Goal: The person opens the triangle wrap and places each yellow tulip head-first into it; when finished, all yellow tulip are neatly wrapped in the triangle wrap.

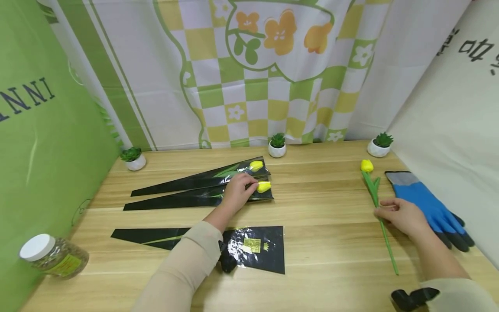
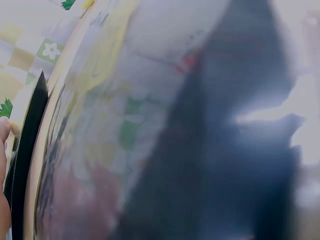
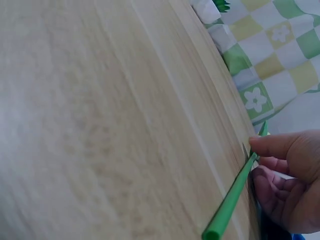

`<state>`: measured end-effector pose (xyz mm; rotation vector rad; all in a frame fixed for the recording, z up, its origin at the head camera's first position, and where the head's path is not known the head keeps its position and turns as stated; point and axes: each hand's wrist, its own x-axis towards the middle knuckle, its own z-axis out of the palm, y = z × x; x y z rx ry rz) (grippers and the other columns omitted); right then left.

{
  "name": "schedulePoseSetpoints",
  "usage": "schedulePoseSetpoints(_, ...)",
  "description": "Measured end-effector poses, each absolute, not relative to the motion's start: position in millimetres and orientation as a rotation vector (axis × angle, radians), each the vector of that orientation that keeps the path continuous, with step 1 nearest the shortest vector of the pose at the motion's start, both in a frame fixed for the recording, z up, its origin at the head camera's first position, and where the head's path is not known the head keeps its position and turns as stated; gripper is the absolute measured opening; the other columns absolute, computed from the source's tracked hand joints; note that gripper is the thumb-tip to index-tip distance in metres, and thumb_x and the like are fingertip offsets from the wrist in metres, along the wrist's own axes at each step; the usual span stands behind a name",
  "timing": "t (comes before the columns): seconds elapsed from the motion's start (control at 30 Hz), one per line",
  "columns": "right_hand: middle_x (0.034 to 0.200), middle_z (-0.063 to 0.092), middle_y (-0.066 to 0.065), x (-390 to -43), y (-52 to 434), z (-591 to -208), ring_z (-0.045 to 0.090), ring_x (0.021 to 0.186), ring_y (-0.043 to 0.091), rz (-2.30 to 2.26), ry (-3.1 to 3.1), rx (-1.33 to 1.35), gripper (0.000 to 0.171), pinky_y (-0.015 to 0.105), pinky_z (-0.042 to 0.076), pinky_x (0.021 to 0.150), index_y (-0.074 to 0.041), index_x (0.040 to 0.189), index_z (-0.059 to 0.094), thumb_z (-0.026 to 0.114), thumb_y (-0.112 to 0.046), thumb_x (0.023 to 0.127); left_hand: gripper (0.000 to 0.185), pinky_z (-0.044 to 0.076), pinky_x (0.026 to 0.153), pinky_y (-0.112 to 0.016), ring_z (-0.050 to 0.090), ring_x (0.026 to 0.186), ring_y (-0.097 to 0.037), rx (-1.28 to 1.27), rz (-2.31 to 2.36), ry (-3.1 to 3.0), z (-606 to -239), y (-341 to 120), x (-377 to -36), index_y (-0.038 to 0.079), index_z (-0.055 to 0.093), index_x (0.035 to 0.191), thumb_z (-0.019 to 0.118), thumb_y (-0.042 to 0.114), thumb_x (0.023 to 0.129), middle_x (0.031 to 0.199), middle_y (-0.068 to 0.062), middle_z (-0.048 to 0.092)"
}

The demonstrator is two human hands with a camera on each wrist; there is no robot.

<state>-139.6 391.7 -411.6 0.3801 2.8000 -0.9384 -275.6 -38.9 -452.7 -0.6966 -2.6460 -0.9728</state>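
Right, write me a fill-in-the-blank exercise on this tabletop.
The right hand pinches a loose tulip by its green ____.
Two tulips in black flower sleeves have ____ blooms.
The jar has a ____ lid.
Along the table's back edge stand ____ potted succulents.

Missing words: stem; yellow; white; three.

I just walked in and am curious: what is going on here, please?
A person is working at a wooden table. The right hand pinches a loose yellow tulip by its green stem. The left hand is at a black wrapper with a tulip in it, close to the flower; I cannot tell whether it grips. Just beyond lies a second filled wrapper. Nearer the person, a third wrapper is partly hidden by the left arm, with no flower visible.
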Motion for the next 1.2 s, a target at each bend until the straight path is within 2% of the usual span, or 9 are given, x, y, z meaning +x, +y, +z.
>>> schedulePoseSetpoints(0.13, 0.113, 0.059, 0.034, -141, 390, -409, 0.065, 0.079, 0.02, -0.916, 2.738, 0.446, 0.074, 0.031, 0.052, 0.064, 0.013, 0.129, 0.048, 0.065, -0.048, 0.09, 0.017, 0.052, 0.096, -0.038, 0.064, 0.104, -0.022, -0.694, -0.926, -2.664, -448, -38, -272, 0.013, 0.077, 0.1, 0.066, 0.025, 0.095, 0.103, -0.002, 0.072)
schedulePoseSetpoints(0.3, 0.11, 0.059, 0.031, -143, 383, -407, 0.066, 0.079, 0.02, -0.92, 2.689, 0.515, 0.068, 0.032, 0.053, 0.065, 0.014, 0.127, 0.049, 0.07, -0.039, 0.089, 0.018, 0.052, 0.096, -0.038, 0.063, 0.106, -0.022, -0.682, -0.919, -2.671, -440, -40, -263, 0.013, 0.077, 0.101, 0.066, 0.026, 0.095, 0.106, -0.002, 0.071)
schedulePoseSetpoints(0.6, 0.111, 0.058, 0.032, -145, 380, -409, 0.065, 0.073, 0.012, -0.975, 2.666, 0.574, 0.061, 0.03, 0.055, 0.063, 0.013, 0.128, 0.048, 0.068, -0.031, 0.092, 0.019, 0.051, 0.099, -0.043, 0.061, 0.111, -0.027, -0.775, -1.053, -2.625, -432, -49, -239, 0.009, 0.076, 0.104, 0.067, 0.022, 0.094, 0.111, -0.006, 0.069)
schedulePoseSetpoints(0.8, 0.108, 0.058, 0.03, -144, 380, -412, 0.064, 0.072, 0.009, -1.052, 2.662, 0.589, 0.06, 0.029, 0.057, 0.063, 0.015, 0.13, 0.047, 0.066, -0.028, 0.093, 0.018, 0.054, 0.093, -0.041, 0.064, 0.107, -0.026, -0.8, -1.259, -2.614, -434, -51, -217, 0.005, 0.076, 0.102, 0.07, 0.018, 0.091, 0.109, -0.008, 0.07)
schedulePoseSetpoints(0.93, 0.092, 0.065, 0.013, -146, 378, -414, 0.062, 0.07, 0.006, -1.236, 2.594, 0.609, 0.061, 0.027, 0.059, 0.063, 0.015, 0.134, 0.042, 0.063, -0.025, 0.094, 0.018, 0.054, 0.089, -0.034, 0.064, 0.102, -0.021, -0.958, -1.301, -2.675, -435, -50, -203, 0.006, 0.075, 0.103, 0.07, 0.017, 0.091, 0.106, -0.006, 0.071)
schedulePoseSetpoints(1.07, 0.079, 0.061, -0.006, -149, 368, -411, 0.06, 0.067, 0.002, -1.428, 2.505, 0.622, 0.064, 0.022, 0.059, 0.064, 0.014, 0.141, 0.035, 0.058, -0.026, 0.097, 0.02, 0.053, 0.087, -0.024, 0.064, 0.099, -0.013, -1.213, -1.287, -2.797, -436, -47, -192, 0.009, 0.076, 0.107, 0.072, 0.02, 0.09, 0.105, -0.002, 0.072)
schedulePoseSetpoints(1.2, 0.081, 0.057, -0.011, -152, 352, -407, 0.06, 0.067, -0.001, -1.593, 2.424, 0.597, 0.067, 0.02, 0.058, 0.065, 0.011, 0.147, 0.027, 0.052, -0.029, 0.1, 0.022, 0.05, 0.094, -0.023, 0.063, 0.102, -0.011, -1.4, -1.157, -2.847, -435, -45, -185, 0.011, 0.076, 0.108, 0.073, 0.022, 0.089, 0.107, -0.001, 0.071)
